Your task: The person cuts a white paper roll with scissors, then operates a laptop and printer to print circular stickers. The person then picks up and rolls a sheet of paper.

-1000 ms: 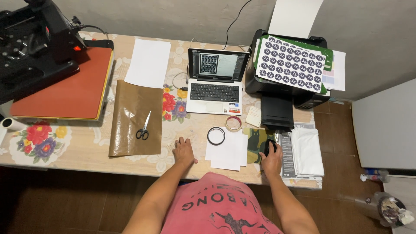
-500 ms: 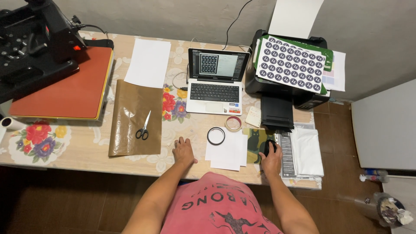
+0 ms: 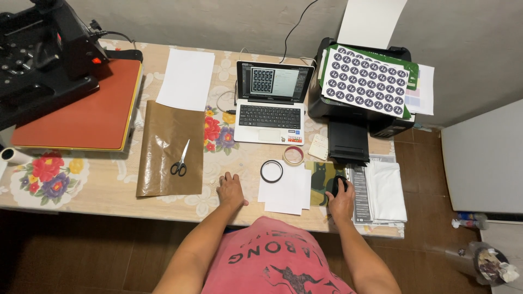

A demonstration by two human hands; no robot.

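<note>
Floral-cloth worktop [image 3: 109, 190] vs grey wall; left hand [image 3: 231, 190] flat, open; right hand [image 3: 341, 200] cupping black mouse [image 3: 339, 184].

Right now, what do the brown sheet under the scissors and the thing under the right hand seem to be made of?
The brown sheet looks like thin coated baking-type paper or film: its semi-glossy surface shows creases and reflections. The right hand covers a computer mouse, probably hard black plastic, smooth and slightly shiny. The scissors appear to have metal blades and black plastic handles.
</note>
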